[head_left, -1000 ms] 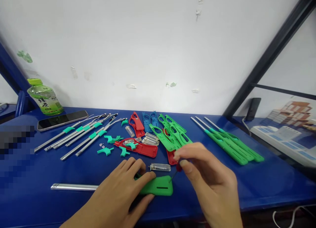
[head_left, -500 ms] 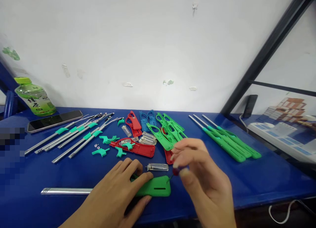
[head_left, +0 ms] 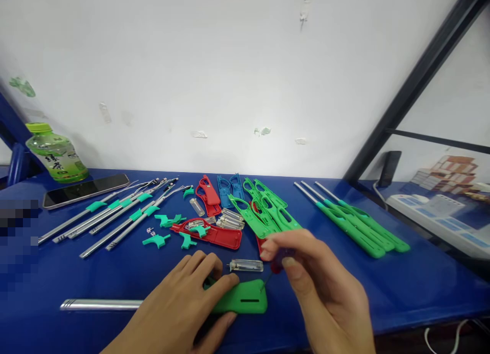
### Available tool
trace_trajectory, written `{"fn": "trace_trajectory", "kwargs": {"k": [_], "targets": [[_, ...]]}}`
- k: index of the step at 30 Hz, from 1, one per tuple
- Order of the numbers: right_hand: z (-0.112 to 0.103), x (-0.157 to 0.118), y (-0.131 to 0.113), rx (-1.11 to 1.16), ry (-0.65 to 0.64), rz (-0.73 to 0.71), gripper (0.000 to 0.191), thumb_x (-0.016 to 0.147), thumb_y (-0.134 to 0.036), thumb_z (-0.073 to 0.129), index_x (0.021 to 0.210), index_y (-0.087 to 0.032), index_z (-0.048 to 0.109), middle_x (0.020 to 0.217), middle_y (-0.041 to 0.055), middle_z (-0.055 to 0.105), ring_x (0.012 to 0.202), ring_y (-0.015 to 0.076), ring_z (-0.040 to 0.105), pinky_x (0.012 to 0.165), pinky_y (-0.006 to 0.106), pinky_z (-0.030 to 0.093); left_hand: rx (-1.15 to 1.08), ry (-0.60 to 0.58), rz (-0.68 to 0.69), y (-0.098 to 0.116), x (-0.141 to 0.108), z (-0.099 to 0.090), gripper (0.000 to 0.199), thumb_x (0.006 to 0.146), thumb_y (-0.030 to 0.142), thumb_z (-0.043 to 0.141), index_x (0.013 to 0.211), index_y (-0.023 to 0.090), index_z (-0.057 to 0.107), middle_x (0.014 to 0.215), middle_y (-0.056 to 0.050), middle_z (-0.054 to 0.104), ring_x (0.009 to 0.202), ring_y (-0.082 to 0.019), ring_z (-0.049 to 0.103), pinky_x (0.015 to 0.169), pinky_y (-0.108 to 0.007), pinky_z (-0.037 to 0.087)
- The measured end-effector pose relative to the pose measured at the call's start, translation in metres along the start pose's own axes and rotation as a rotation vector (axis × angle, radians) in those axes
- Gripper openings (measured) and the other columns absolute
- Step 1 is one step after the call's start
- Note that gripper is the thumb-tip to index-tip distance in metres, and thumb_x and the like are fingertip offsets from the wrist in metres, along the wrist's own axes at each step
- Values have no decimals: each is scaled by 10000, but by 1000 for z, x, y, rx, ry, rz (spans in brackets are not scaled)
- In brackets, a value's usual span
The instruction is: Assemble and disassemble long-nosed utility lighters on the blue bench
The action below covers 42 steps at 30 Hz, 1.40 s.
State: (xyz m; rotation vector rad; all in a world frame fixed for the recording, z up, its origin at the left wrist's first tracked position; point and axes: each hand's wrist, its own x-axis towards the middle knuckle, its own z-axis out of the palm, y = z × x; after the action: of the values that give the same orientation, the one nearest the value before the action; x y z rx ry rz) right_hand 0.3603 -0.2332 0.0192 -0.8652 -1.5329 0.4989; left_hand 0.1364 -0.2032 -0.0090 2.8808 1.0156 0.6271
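Note:
Flat on the blue table lies a green long-necked lighter [head_left: 250, 298], its metal tube [head_left: 101, 305] pointing left. My left hand [head_left: 191, 298] grips its handle from above, thumb on the near edge and fingers on the far edge. My right hand [head_left: 314, 282] pinches a small screwdriver [head_left: 276, 266] with a dark red handle, partly hidden by the fingers. The thin shaft slants down to the handle's right end, and its tip appears to touch the far corner there. Just beyond the handle is a clear fuel tank [head_left: 246, 265].
Several metal tubes with wires [head_left: 115, 226] lie at left, near teal triggers [head_left: 156, 240], a phone [head_left: 86, 189] and a bottle [head_left: 57, 155]. Red half-shells [head_left: 222, 237], blue ones [head_left: 230, 189] and green ones [head_left: 264, 206] are in the middle. Three green lighters [head_left: 352, 223] lie at right.
The view has shifted slightly, so everything sits a little lower. My right hand has turned the screwdriver somewhat, with its shaft now steeper at the handle's corner. My left hand keeps its grip.

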Motion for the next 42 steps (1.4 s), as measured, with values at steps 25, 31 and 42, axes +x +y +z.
{"fn": "trace_trajectory", "kwargs": {"k": [25, 31, 42], "targets": [[4, -1, 1, 35, 62, 16, 216, 1035, -163, 676, 1119, -351, 741, 1068, -4, 713, 1015, 172, 696, 868, 289, 586, -100, -100, -49, 0, -5, 2, 268, 1054, 262, 577, 1316, 292, 626, 1142, -71, 634, 1001, -290, 631, 863, -483, 590], [7, -2, 0, 27, -1, 39, 359, 1091, -140, 541, 1271, -399, 714, 1128, -5, 747, 1017, 181, 714, 897, 333, 589, -82, -79, -52, -1, -5, 4, 335, 1060, 275, 577, 1394, 288, 600, 1229, -91, 624, 1123, -312, 621, 991, -540, 563], [8, -6, 2, 55, 26, 75, 321, 1104, -152, 544, 1288, -386, 663, 1128, -23, 744, 942, 137, 727, 873, 286, 593, -104, -98, -53, 2, -3, -1, 263, 1056, 263, 573, 1312, 285, 628, 1173, -78, 622, 1036, -293, 617, 909, -493, 578]]}}
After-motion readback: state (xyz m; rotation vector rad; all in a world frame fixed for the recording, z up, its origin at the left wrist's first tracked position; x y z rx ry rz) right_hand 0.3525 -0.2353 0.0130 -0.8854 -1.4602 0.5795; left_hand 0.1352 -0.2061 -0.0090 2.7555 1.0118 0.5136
